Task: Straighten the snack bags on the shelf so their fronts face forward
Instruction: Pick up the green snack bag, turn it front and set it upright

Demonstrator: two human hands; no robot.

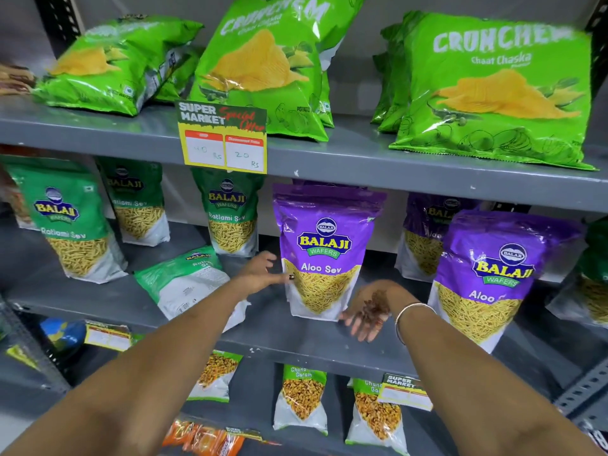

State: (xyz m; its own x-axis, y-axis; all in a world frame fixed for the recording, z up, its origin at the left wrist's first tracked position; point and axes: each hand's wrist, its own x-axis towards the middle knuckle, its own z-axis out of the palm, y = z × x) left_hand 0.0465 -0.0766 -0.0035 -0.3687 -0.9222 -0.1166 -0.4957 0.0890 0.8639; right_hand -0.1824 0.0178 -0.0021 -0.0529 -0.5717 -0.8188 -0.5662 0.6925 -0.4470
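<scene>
A purple Aloo Sev bag (324, 248) stands upright, front forward, in the middle of the grey middle shelf (296, 337). My left hand (260, 273) rests against its left edge with the fingers spread. My right hand (370, 311) hangs open just in front of its lower right corner, fingers pointing down, holding nothing. Left of my left hand a green Ratlami Sev bag (187, 281) lies tipped back, showing its white printed back. A second purple Aloo Sev bag (493, 274) stands to the right, turned slightly.
Three green Ratlami Sev bags (65, 218) stand at the left of the middle shelf. Green Crunchem chip bags (493, 90) lie on the top shelf, behind a yellow price tag (223, 136). Chana Garam bags (301, 399) stand on the lower shelf.
</scene>
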